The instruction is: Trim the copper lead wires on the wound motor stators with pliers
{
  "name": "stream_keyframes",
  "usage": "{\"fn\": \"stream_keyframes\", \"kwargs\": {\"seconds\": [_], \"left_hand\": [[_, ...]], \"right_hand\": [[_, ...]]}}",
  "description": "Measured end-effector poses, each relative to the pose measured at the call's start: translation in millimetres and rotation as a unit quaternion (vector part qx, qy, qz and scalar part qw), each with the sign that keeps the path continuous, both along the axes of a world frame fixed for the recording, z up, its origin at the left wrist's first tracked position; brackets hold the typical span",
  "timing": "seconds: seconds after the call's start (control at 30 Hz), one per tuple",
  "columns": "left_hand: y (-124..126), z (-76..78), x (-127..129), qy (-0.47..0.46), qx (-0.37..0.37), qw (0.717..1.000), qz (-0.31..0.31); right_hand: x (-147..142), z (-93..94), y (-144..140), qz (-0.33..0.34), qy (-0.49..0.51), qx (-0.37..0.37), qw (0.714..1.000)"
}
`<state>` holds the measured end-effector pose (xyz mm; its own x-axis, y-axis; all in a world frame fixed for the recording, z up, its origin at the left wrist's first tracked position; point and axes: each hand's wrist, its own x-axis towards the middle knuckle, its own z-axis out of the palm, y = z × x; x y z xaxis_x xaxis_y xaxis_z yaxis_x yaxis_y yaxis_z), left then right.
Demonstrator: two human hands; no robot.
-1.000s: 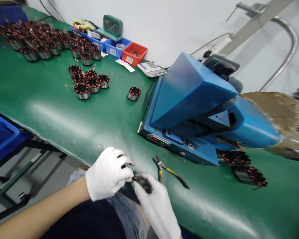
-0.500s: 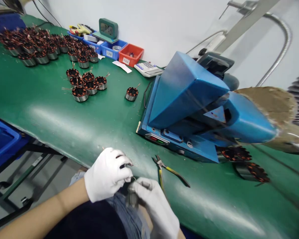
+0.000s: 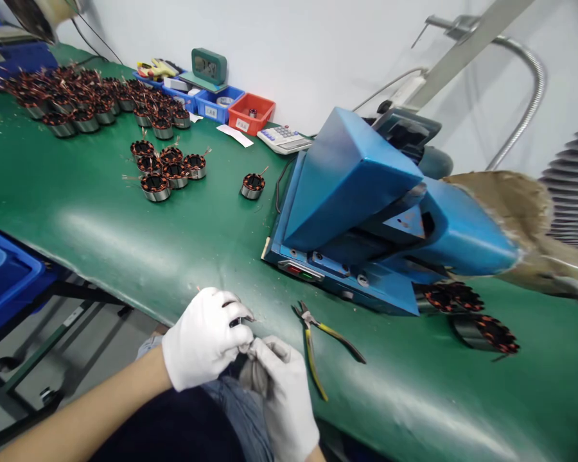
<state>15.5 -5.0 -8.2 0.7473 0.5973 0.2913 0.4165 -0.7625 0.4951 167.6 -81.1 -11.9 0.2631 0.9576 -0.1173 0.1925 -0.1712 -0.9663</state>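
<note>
Both gloved hands met at the table edge, at six o'clock. The left hand pinched, and the right hand closed around, a small dark part, mostly hidden.

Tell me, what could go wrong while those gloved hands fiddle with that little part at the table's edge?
The left hand and right hand work the small part over the lap, off the green table; if it slips, it may fall to the floor. The pliers lie close by, so an elbow might knock them off.
</note>
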Motion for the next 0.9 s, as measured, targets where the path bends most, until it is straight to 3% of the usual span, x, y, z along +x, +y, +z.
{"fn": "stream_keyframes", "kwargs": {"seconds": [0.03, 0.1, 0.17, 0.23, 0.3, 0.37, 0.53, 0.63, 0.73, 0.9], "left_hand": [[1, -0.7, 0, -0.001, 0.0, 1.0, 0.003], [1, -1.9, 0, 0.001, 0.003, 1.0, 0.012], [-2, -1.3, 3, 0.003, 0.016, 0.999, 0.039], [-8, 3.0, 7, 0.002, 0.018, 0.995, 0.1], [-17, 10.7, 10, 0.003, 0.006, 0.985, 0.174], [-24, 19.2, 9, 0.024, -0.003, 0.979, 0.202], [-22, 24.4, 6, 0.137, 0.067, 0.984, 0.089], [-15, 18.4, 7, 0.139, 0.112, 0.981, 0.076], [-11, 13.7, 7, 0.11, 0.084, 0.988, 0.063], [-12, 7.7, 5, 0.054, 0.028, 0.995, 0.079]], "right_hand": [[3, 2.3, 0, -0.033, 0.107, -0.028, 0.993], [16, 6.1, -3, -0.121, 0.311, -0.047, 0.941], [30, 7.9, -7, -0.168, 0.383, -0.047, 0.907], [37, 7.8, -11, -0.162, 0.398, -0.067, 0.9], [35, 6.9, -14, -0.133, 0.392, -0.093, 0.905], [28, 6.1, -14, -0.105, 0.37, -0.113, 0.916], [18, 4.4, -10, -0.083, 0.243, -0.07, 0.964], [19, 0.0, -8, -0.085, 0.181, -0.092, 0.975], [16, -5.7, -4, -0.06, 0.139, -0.127, 0.98], [0, -5.5, 9, -0.012, 0.063, -0.126, 0.99]]}}
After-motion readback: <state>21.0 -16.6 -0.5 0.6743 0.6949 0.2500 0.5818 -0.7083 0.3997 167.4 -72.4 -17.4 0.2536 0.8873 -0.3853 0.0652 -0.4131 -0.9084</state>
